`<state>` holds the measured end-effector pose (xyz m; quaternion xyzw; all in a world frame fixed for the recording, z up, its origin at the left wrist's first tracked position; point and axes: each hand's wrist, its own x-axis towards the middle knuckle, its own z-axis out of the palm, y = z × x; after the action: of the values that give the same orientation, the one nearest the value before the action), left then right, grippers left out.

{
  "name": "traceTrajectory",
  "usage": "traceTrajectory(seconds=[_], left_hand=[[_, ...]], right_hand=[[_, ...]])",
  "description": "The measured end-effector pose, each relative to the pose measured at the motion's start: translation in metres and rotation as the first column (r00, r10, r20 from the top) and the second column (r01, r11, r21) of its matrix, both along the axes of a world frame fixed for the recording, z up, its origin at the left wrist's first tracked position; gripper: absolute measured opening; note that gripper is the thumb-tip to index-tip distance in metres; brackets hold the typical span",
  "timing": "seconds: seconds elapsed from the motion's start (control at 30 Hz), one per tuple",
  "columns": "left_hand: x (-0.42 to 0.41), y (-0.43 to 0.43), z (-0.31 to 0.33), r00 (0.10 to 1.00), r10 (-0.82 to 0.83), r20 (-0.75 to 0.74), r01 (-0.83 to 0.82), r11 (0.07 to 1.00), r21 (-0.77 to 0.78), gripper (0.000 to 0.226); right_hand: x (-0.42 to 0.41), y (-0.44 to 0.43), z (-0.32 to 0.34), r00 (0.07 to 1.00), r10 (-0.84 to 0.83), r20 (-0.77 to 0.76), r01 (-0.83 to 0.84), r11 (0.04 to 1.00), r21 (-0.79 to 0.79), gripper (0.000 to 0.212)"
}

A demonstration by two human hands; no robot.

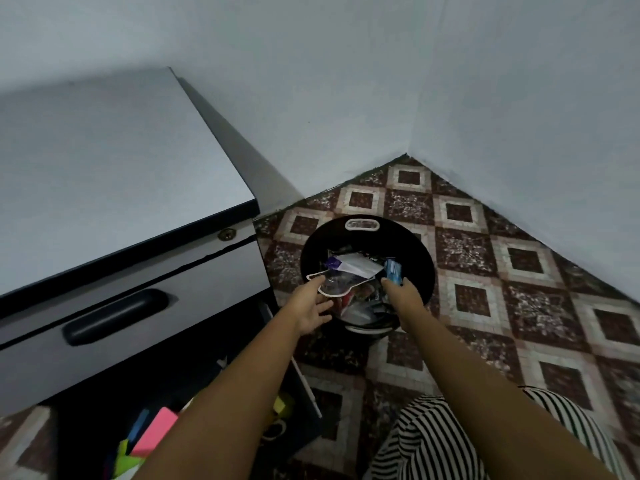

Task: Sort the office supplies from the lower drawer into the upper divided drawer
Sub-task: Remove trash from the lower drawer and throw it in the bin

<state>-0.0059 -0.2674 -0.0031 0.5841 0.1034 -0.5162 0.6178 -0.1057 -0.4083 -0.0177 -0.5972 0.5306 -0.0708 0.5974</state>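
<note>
The lower drawer stands open beneath the closed upper drawer, with a pink sticky-note pad and a tape roll inside. Over the black waste bin, the left hand pinches a clear blister pack by its edge. The right hand grips a small blue packet.

The drawer front is smooth, matt grey; its handle is black plastic with a dull sheen. The bin looks like glossy black plastic. The packet is clear, shiny film.
</note>
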Motion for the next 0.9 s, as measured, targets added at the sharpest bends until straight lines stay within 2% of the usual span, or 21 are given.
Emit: traceTrajectory(seconds=[0.2,0.4,0.6,0.73,0.83,0.9], left_hand=[[-0.006,0.004,0.002,0.998,-0.006,0.061,0.003,0.999,0.052,0.042],[-0.014,0.032,0.004,0.993,0.038,0.112,-0.047,0.996,0.078,0.041],[-0.024,0.081,0.009,0.982,0.059,0.177,-0.077,0.993,0.093,0.018],[-0.027,0.12,0.009,0.916,0.152,0.371,-0.203,0.974,0.102,0.017],[-0.028,0.155,0.005,0.844,0.082,0.53,-0.203,0.963,0.175,0.019],[-0.029,0.181,-0.001,0.803,0.007,0.596,-0.19,0.951,0.245,0.019]], right_hand=[[0.001,0.016,0.005,0.983,0.141,-0.113,-0.154,0.982,-0.111,0.058],[-0.001,0.043,0.016,0.945,0.295,-0.139,-0.324,0.899,-0.295,0.035],[0.005,0.09,0.033,0.903,0.406,-0.139,-0.428,0.829,-0.359,0.034],[0.008,0.133,0.042,0.819,0.562,-0.12,-0.551,0.709,-0.44,0.029],[0.009,0.165,0.042,0.735,0.674,-0.075,-0.623,0.628,-0.466,0.028],[0.009,0.186,0.04,0.65,0.753,-0.098,-0.694,0.537,-0.48,0.029]])
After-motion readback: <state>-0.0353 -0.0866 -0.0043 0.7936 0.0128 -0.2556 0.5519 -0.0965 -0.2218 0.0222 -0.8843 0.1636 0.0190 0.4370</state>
